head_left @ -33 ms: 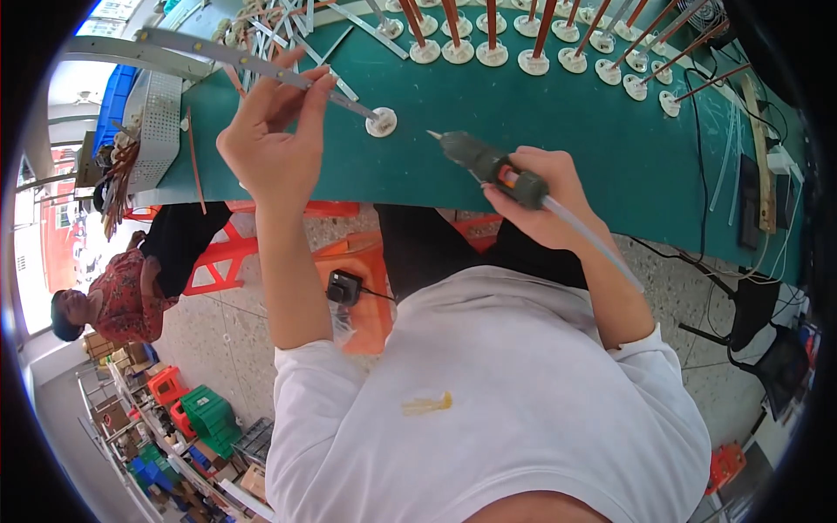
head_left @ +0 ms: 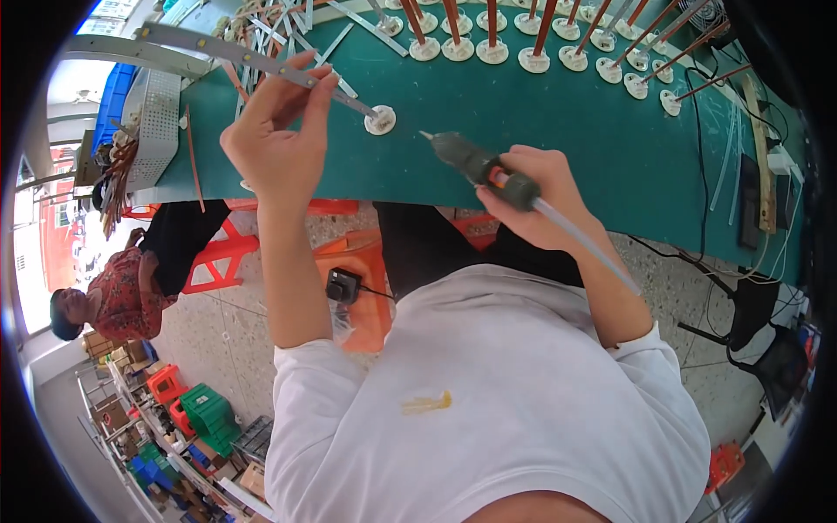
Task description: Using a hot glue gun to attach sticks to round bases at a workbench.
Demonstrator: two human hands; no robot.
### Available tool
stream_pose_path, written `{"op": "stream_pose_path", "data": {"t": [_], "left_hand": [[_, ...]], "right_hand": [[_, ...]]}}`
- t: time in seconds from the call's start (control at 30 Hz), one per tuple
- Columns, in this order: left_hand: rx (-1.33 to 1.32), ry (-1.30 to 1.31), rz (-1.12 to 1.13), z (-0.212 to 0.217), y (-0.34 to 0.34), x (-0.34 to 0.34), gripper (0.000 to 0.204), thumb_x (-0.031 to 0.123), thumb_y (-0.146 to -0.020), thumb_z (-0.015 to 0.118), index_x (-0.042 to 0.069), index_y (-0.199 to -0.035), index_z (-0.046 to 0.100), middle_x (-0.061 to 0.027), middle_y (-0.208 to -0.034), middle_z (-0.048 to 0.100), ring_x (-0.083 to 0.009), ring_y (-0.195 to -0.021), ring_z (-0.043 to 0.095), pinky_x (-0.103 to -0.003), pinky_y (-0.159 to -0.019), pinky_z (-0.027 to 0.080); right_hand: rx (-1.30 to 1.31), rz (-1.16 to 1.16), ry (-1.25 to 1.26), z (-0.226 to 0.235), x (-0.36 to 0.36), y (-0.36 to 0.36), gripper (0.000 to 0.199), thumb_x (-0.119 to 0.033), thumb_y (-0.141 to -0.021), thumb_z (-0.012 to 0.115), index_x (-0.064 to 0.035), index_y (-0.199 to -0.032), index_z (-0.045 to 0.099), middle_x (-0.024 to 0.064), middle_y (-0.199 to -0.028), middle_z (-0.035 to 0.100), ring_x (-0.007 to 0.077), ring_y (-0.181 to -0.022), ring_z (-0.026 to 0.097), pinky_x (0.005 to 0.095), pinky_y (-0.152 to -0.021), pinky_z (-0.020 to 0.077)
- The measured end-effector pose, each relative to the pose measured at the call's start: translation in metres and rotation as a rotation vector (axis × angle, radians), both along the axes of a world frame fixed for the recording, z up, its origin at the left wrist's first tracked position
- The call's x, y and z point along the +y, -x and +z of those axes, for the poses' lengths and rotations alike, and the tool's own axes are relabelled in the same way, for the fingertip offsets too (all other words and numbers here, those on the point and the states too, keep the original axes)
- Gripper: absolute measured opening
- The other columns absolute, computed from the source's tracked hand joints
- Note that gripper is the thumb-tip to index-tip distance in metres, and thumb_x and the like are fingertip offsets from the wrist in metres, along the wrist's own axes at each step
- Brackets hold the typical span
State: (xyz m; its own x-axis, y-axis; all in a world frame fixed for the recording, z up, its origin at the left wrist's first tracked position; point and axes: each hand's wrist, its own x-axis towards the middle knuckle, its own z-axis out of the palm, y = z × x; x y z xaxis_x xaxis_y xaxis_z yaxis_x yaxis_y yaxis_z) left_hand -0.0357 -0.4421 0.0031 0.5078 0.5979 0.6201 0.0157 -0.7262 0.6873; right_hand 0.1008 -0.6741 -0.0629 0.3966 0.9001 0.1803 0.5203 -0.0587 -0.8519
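Note:
My left hand [head_left: 283, 131] pinches a pale grey LED strip [head_left: 248, 57] dotted with small yellow squares. The strip slants down to the right, and its lower end meets a round white disc base [head_left: 379, 120] lying on the green tabletop. Wrapped in my right hand [head_left: 545, 196] is a dark green hot glue gun [head_left: 471, 161], with a long translucent glue stick [head_left: 584, 244] trailing from its rear. The gun's nozzle points toward the disc, a little apart from it on the right.
Several white discs with upright brown or grey strips [head_left: 534, 60] stand along the back of the green table [head_left: 488, 113]. Loose strips [head_left: 288, 30] pile up at the back left, beside a white perforated basket [head_left: 159, 122]. A black cable [head_left: 699, 166] crosses the right side. A person [head_left: 113, 292] sits at left.
My right hand has shifted slightly left with the glue gun, bringing the nozzle nearer the disc. My left hand and the strip have barely moved.

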Motion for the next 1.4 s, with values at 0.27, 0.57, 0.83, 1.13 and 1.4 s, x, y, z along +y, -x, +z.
{"op": "stream_pose_path", "data": {"t": [0.27, 0.57, 0.83, 1.13, 1.4], "left_hand": [[0.187, -0.012, -0.007, -0.036, 0.004, 0.013, 0.015, 0.005, -0.082, 0.078, 0.001, -0.096, 0.076, -0.007, -0.079, 0.076, -0.0123, -0.073, 0.074, -0.023, -0.07, 0.056], [0.317, -0.053, 0.003, -0.048, 0.012, 0.027, 0.013, 0.011, -0.078, 0.081, 0.005, -0.089, 0.077, -0.0057, -0.069, 0.073, -0.013, -0.063, 0.071, -0.023, -0.059, 0.051], [0.33, -0.075, -0.047, -0.046, 0.011, 0.033, 0.01, 0.012, -0.08, 0.08, 0.006, -0.088, 0.077, -0.0057, -0.069, 0.073, -0.0118, -0.062, 0.069, -0.022, -0.057, 0.049], [0.544, -0.157, -0.072, -0.033, 0.009, 0.034, 0.009, 0.007, -0.083, 0.078, 0.002, -0.09, 0.075, -0.0055, -0.077, 0.075, -0.0099, -0.072, 0.072, -0.021, -0.066, 0.055], [0.486, -0.143, -0.092, -0.035, 0.006, 0.039, 0.013, 0.012, -0.078, 0.08, 0.005, -0.089, 0.076, -0.008, -0.071, 0.073, -0.014, -0.062, 0.07, -0.024, -0.061, 0.052]], "right_hand": [[-0.165, -0.01, -0.068, -0.007, 0.041, 0.021, 0.017, -0.015, -0.073, 0.076, -0.0044, -0.074, 0.064, 0.0119, -0.066, 0.058, 0.0309, -0.062, 0.057, 0.0405, -0.055, 0.0452], [-0.241, -0.016, -0.065, -0.01, 0.062, 0.022, 0.015, -0.013, -0.072, 0.076, -0.004, -0.074, 0.064, 0.0113, -0.064, 0.06, 0.0294, -0.063, 0.056, 0.0399, -0.055, 0.0456], [-0.238, -0.007, -0.061, -0.015, 0.066, 0.023, 0.014, -0.013, -0.072, 0.076, -0.0046, -0.074, 0.064, 0.0096, -0.065, 0.061, 0.0276, -0.063, 0.056, 0.0391, -0.055, 0.0465], [-0.292, -0.038, -0.034, -0.015, 0.069, 0.028, 0.014, -0.013, -0.071, 0.075, -0.0056, -0.073, 0.064, 0.0091, -0.063, 0.06, 0.0279, -0.063, 0.057, 0.039, -0.055, 0.0473], [-0.286, -0.053, 0.046, -0.014, 0.069, 0.029, 0.017, -0.018, -0.07, 0.077, -0.0061, -0.072, 0.065, 0.0118, -0.061, 0.06, 0.031, -0.059, 0.059, 0.0411, -0.054, 0.0477]]}}
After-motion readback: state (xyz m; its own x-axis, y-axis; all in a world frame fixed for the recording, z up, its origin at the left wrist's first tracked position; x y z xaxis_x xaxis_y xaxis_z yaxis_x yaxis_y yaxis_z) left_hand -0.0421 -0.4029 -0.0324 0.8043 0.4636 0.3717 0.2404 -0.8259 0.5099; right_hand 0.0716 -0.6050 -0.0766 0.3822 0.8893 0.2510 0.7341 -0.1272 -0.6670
